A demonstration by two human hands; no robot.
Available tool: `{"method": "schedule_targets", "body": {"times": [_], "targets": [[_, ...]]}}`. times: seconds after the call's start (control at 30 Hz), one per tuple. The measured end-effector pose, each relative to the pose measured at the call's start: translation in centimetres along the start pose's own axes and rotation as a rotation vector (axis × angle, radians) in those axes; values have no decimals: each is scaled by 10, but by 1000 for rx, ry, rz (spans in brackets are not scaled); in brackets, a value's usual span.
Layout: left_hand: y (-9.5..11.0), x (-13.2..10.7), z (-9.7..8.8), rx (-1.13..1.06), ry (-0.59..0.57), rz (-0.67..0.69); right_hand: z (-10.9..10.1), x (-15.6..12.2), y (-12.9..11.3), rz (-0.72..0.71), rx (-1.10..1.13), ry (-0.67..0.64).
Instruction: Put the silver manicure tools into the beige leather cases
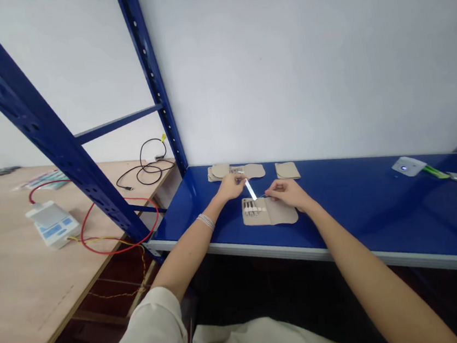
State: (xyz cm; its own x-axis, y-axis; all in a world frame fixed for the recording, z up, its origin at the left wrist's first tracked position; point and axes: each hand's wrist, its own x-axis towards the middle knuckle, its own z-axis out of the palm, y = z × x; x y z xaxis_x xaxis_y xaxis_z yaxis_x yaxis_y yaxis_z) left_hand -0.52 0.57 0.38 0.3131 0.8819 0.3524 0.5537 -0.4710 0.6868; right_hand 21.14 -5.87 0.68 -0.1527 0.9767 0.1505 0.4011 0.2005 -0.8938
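An open beige tool pouch (277, 213) lies on the blue shelf (360, 206), with several small metal tools tucked in its left half. My left hand (230, 186) pinches the upper end of a thin flat metal tool (251, 189) held slanted just above the pouch. My right hand (286, 192) is closed in a pinch at the tool's lower end, resting over the pouch's right flap. A beaded bracelet sits on my left wrist.
More beige pouches (234, 171) and a separate one (287, 170) lie behind, near the wall. A small white device (407, 166) with a green strap sits at right. Left, a wooden table (13, 273) holds a scale (53, 223), red wire and black cable. Blue rack posts (151, 75) stand between.
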Motion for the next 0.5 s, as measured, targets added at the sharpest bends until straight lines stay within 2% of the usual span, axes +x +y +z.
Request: {"method": "schedule_targets", "body": {"times": [0.5], "targets": [[-11, 3, 2, -22, -48, -84, 0, 1, 3, 11, -16, 9]]}}
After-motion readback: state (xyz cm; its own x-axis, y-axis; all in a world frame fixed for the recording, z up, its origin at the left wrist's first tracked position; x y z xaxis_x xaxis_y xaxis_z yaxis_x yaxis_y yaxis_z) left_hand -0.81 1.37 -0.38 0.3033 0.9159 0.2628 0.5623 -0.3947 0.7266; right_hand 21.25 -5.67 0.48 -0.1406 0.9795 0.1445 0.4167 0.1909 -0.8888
